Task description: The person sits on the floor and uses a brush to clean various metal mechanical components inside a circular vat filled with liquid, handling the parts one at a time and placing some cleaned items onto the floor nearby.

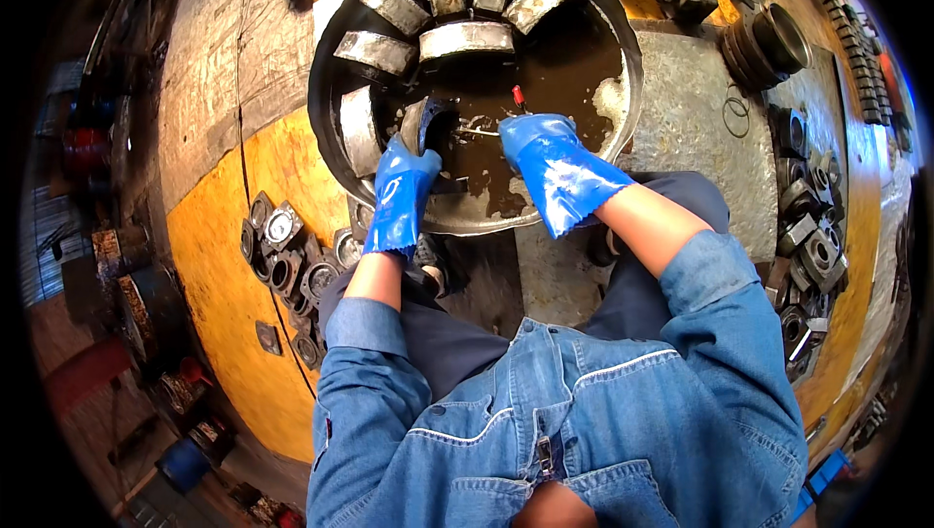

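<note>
Both my hands wear long blue rubber gloves over a round dark tub (630,129) of murky brown liquid. My left hand (401,178) is closed on the near side of a curved metal segment (414,123), whose inner face is dark and wet. My right hand (540,139) is closed on a thin metal rod-like tool (477,131) that points left toward the segment. A red handle-like piece (518,96) sticks up just beyond that fist; whether it belongs to the tool I cannot tell. Several similar curved segments (465,39) rest in the tub's far and left parts.
Greasy round metal parts (319,281) lie on the yellow floor at the left. More parts (819,251) are heaped at the right, below a wide metal ring (781,37). Two thin rings (736,119) lie on the grey floor. My knees flank the tub's near rim.
</note>
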The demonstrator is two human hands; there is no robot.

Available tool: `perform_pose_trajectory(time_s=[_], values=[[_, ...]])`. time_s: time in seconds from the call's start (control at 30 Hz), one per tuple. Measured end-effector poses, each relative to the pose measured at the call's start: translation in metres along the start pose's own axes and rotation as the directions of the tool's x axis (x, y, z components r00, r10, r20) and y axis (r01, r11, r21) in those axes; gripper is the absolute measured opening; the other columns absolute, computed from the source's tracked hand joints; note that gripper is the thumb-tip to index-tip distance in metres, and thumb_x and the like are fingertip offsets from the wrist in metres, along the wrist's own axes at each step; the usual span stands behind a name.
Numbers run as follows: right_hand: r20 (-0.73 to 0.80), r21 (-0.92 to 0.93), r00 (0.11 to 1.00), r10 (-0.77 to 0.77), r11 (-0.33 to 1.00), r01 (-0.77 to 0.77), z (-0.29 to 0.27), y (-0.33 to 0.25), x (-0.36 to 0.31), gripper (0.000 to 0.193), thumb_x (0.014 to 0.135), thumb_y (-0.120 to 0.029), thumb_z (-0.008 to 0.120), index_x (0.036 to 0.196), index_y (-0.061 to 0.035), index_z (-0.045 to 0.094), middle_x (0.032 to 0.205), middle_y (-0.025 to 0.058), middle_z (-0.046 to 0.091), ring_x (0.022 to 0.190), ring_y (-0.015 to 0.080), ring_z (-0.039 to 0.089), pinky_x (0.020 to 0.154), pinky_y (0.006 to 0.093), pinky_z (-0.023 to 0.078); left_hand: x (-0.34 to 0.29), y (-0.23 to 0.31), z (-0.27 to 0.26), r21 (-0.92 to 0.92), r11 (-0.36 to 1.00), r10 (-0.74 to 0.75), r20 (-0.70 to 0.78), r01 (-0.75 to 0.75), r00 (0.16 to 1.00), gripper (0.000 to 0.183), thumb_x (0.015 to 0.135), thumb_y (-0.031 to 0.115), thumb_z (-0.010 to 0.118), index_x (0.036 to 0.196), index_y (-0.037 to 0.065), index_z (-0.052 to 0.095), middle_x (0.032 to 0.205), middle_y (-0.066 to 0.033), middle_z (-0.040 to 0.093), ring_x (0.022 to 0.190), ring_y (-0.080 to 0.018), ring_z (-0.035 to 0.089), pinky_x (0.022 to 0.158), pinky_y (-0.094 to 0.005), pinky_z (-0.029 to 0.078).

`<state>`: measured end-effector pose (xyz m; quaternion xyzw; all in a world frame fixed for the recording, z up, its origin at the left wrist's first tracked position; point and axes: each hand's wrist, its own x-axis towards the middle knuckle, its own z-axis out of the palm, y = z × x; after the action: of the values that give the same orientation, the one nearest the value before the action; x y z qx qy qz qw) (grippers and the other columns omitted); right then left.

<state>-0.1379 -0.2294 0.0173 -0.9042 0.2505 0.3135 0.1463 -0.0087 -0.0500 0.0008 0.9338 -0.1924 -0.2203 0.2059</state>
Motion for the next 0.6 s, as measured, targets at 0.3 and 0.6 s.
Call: perform_pose_trajectory(time_s=[0.3, 0.6], values=[[-0.005, 0.003, 0.999, -0.039, 0.999, 0.039, -0.007, -0.001, -0.011, 0.029, 0.087, -0.013, 0.078, 0.115, -0.0051, 0.081, 0.114, 0.0119, 0.082, 0.103, 0.0355, 0.08, 0.079, 0.0602, 0.061, -0.002, 0.008, -0.01, 0.024, 1.0, -0.009, 0.049, 0.008, 0.999, 0.073, 0.084, 0.039, 0.072, 0.139, -0.008, 0.06, 0.132, -0.0343, 0.069, 0.127, -0.0471, 0.065, 0.109, -0.0483, 0.051], [-0.004, 0.077, 0.994, -0.11, 0.991, 0.11, -0.008, -0.007, -0.013, 0.03, 0.093, -0.013, 0.071, 0.12, -0.0059, 0.079, 0.118, 0.0157, 0.08, 0.106, 0.0365, 0.079, 0.083, 0.0587, 0.062, 0.003, -0.013, -0.015, -0.264, 0.96, 0.121, 0.08, -0.096, 0.989, 0.082, 0.095, 0.06, 0.068, 0.133, -0.013, 0.065, 0.131, -0.0367, 0.068, 0.127, -0.047, 0.065, 0.108, -0.0477, 0.049]])
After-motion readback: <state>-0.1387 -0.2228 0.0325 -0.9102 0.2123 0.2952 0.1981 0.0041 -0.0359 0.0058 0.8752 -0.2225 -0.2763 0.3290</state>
